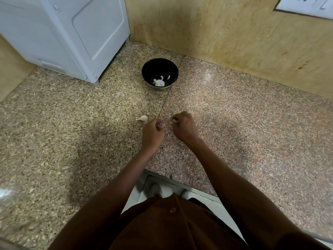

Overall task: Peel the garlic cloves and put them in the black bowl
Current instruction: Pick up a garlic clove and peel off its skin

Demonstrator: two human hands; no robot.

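A: Where are we? We count a few pale peeled cloves already in the glossy black bowl, back by the wall.

B: Midway, we'd judge. Left hand and right hand both pinch something small and papery between them, too blurred to name. One garlic piece, skin on, waits on the speckled stone tabletop just beside the left hand.

The person wears a brown shirt with a round button and white shoes.
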